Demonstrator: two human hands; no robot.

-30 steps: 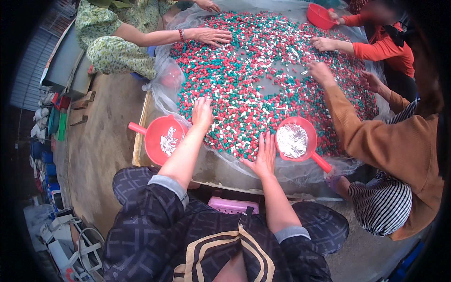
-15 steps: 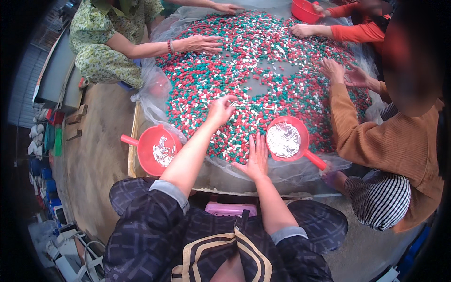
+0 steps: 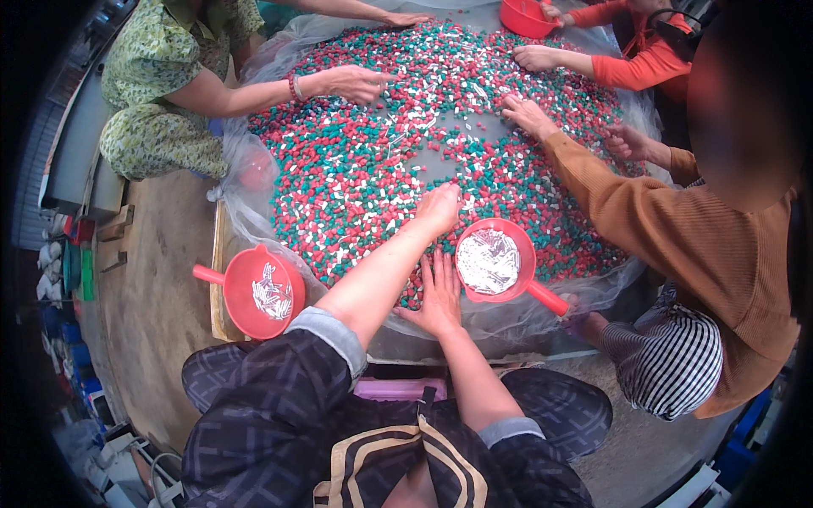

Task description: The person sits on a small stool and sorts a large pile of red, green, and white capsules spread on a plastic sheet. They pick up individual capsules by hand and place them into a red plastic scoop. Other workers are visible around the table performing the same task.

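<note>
A wide heap of small red, green and white pieces (image 3: 339, 161) lies spread on a sheet in front of me. My left hand (image 3: 439, 210) reaches over its near middle, fingers curled together and pointing down at the pieces; whatever is between the fingertips is hidden. Just below it, my right hand (image 3: 439, 303) lies flat on the near edge of the heap with fingers spread. Right beside that hand sits a red long-handled scoop (image 3: 529, 254), full of thin white sticks (image 3: 488, 261). Another red scoop (image 3: 241, 292), left of my left forearm, holds fewer white sticks (image 3: 271, 295).
Clear plastic sheeting (image 3: 246, 203) hangs over the table edge. Co-workers' hands work in the heap: one at the left (image 3: 351, 83), one in a brown sleeve (image 3: 529, 117), one in an orange sleeve (image 3: 538, 57). A red container (image 3: 527, 19) stands at the far right. Below is a pink box (image 3: 394, 389).
My left hand has moved right across the heap, and its fingers have closed together. My right hand stays by the scoop. The brown-sleeved hand has reached further left. The whole view has shifted slightly.
</note>
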